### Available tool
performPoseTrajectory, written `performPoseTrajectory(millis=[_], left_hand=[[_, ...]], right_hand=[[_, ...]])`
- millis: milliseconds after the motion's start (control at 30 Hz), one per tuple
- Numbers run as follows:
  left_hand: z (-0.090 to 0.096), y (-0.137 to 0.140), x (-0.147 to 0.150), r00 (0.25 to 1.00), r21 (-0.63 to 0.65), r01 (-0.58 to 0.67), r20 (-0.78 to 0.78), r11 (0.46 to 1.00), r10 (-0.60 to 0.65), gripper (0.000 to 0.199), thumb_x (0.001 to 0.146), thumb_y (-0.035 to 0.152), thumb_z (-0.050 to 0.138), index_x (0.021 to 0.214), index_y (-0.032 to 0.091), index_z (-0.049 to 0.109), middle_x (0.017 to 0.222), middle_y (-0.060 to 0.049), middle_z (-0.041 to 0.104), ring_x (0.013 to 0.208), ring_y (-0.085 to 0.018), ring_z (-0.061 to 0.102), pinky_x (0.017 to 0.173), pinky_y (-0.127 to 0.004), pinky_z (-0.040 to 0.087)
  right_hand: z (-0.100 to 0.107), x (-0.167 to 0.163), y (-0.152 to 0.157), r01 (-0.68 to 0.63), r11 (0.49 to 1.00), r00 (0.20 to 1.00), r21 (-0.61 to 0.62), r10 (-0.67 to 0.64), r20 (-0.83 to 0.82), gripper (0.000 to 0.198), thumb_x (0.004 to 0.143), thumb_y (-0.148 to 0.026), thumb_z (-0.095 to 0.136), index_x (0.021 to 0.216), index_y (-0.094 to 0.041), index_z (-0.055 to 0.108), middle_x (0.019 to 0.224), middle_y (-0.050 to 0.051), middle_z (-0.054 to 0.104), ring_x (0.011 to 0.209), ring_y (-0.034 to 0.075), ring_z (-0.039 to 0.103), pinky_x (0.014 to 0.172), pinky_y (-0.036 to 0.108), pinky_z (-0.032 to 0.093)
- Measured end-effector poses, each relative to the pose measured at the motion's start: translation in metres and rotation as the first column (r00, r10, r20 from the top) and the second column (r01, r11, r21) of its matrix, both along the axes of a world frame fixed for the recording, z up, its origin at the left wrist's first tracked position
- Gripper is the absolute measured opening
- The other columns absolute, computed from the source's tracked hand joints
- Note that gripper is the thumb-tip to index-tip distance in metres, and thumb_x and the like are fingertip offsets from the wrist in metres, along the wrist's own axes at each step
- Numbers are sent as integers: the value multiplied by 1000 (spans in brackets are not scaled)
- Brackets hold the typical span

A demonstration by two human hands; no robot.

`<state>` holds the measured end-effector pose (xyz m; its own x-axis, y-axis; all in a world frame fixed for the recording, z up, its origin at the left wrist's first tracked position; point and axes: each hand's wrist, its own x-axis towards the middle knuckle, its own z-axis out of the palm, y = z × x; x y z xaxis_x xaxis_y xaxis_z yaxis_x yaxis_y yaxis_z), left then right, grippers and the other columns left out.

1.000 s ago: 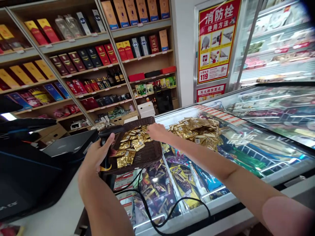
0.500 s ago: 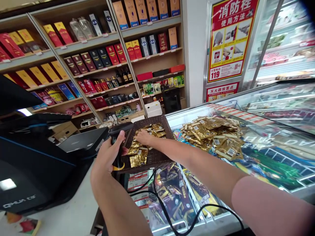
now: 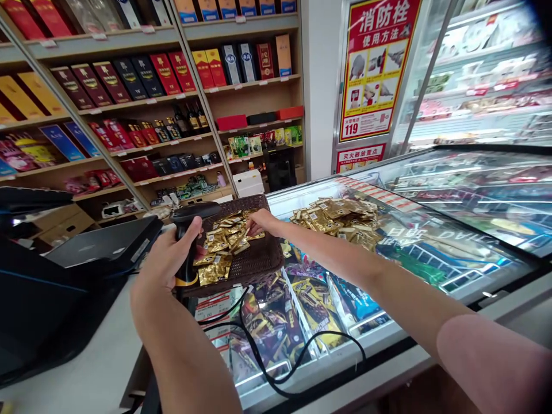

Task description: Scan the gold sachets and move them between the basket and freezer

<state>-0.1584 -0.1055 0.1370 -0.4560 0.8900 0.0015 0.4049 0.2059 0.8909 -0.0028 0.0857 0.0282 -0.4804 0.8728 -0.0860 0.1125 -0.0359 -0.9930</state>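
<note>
My left hand (image 3: 166, 253) is closed around the handle of a black barcode scanner (image 3: 196, 211), which has a yellow trigger guard low on its grip. Beside and partly behind it stands a dark brown woven basket (image 3: 264, 259) with many small gold packets (image 3: 215, 269) lying loose inside. My right hand (image 3: 262, 221) reaches over the basket's right part, its fingers pinched on the edge of a gold packet (image 3: 242, 244). A heap of similar gold packets (image 3: 336, 214) lies on the freezer's glass top, behind my right forearm.
A glass-topped freezer (image 3: 409, 345) full of ice-cream packs stretches to the right. The scanner's black cable (image 3: 276, 379) loops across its glass. At left are a black checkout machine (image 3: 38, 310) and a white counter (image 3: 99, 351). Shelves of boxes (image 3: 125, 79) stand behind.
My right hand has drawn back from the packets toward the basket's right side, now pinching a packet. The scanner stays in my left hand. The whole view has shifted.
</note>
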Motion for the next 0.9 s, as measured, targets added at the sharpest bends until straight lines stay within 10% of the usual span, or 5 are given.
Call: performPoseTrajectory(millis=[233, 467, 667, 900], left_hand=[[0, 3, 7, 998, -14, 49, -38, 999, -50, 62, 66, 76, 66, 97, 22, 63, 63, -3, 65, 64, -22, 67, 49, -25, 48], [8, -3, 26, 995, -23, 81, -58, 996, -83, 57, 67, 75, 65, 89, 23, 58, 60, -2, 64, 59, -20, 64, 42, -22, 42], [5, 5, 51, 966, -69, 240, -83, 968, -245, 59, 67, 77, 63, 86, 22, 56, 56, -1, 64, 47, -15, 56, 36, -19, 34], [0, 14, 80, 870, -161, 444, -156, 881, -467, 59, 68, 77, 62, 77, 18, 58, 59, -6, 66, 50, -15, 55, 42, -20, 38]], right_hand=[[-2, -12, -24, 175, 939, 936, 297, -252, 245, 46, 51, -6, 84, 92, -18, 65, 88, 1, 67, 79, 15, 61, 66, 23, 48], [15, 51, -25, 273, 914, 962, 302, -266, -64, 14, 79, -26, 67, 90, -16, 68, 90, 3, 70, 81, 14, 63, 68, 22, 48], [30, 137, -23, 430, 866, 890, 257, -359, -280, 30, 78, -34, 70, 100, -14, 65, 86, 4, 69, 75, 15, 63, 65, 24, 49], [34, 176, -10, 314, 830, 934, 460, -358, 7, 32, 83, -42, 57, 86, -13, 69, 66, -2, 58, 60, 11, 49, 56, 22, 34]])
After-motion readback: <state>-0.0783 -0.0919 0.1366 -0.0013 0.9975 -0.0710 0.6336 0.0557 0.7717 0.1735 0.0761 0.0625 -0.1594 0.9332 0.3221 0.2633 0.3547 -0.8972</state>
